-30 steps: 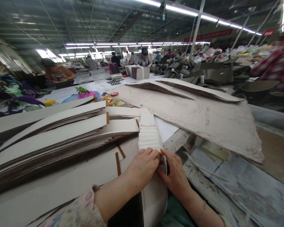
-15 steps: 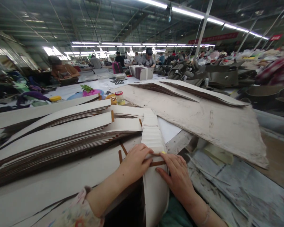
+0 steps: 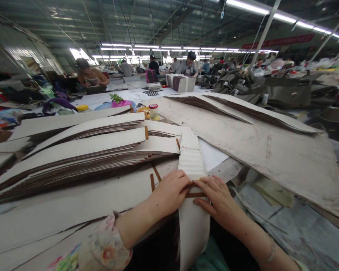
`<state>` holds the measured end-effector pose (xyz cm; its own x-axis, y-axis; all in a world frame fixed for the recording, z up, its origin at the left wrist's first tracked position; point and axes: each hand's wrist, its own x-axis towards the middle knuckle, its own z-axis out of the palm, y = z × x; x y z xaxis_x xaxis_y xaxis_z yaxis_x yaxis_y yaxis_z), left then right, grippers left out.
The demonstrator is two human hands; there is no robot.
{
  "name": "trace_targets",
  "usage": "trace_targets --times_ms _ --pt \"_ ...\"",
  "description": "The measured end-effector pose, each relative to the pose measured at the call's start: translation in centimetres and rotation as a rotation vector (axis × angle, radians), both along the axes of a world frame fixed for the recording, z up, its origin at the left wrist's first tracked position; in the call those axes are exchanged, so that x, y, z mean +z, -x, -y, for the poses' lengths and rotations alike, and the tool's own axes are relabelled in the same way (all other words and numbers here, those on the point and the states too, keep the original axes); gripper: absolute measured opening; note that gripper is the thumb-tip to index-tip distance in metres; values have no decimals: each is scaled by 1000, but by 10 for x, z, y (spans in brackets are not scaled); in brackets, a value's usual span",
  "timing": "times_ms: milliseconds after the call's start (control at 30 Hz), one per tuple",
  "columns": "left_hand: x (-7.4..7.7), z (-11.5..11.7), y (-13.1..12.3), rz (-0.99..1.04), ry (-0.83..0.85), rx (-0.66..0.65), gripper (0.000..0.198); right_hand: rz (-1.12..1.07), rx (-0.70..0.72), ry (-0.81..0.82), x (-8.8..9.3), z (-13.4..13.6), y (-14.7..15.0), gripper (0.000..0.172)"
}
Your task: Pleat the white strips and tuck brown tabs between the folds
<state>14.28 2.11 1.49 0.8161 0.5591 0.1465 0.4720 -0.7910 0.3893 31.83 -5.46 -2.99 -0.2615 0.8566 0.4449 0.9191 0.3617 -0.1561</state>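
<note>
Left hand and right hand on a pale strip, fingertips close together.
Fingers rest at its upper part, the right thumb apart, near a brown band; whether either hand grips, I cannot tell. From them, the strip hangs toward 6 o'clock; ribbed white pieces lie at 12, layered pale sheets at 10, a red-lidded jar at 11.

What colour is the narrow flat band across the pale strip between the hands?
The narrow flat band is brown; the head view shows it best.
</note>
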Motion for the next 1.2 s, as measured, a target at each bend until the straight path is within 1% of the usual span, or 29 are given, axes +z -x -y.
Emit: trace_targets --times_ms 133,200,267,333,400,500,700,833,967,1067,1200 --pt "0 1 1 -61 -37 1 16 55 29 -29 1 -1 2 33" --pt "-1 0 2 -52 -19 12 16 71 33 -16 2 -1 3 33" --pt "-4 -2 5 18 50 13 14 69 34 -5 3 0 3 33" --pt "-9 -5 9 131 151 21 15 53 30 6 4 0 3 33" --pt "-15 -7 14 226 243 62 20 33 23 52 7 0 2 35" --pt "-20 -8 19 281 321 127 21 -3 33 172 12 -2 2 38" --pt "-24 -9 22 315 327 106 18 -55 140 367 31 -12 5 42" --pt "-24 -10 24 304 288 69 14 -59 196 442 39 -16 6 42" --pt "-20 -13 26 248 198 15 13 -43 221 435 40 -18 4 40" --pt "-17 -16 28 148 81 -47 15 7 244 378 37 -18 4 40" --pt "-18 -18 35 -56 -150 -136 24 165 248 289 31 -19 7 43"
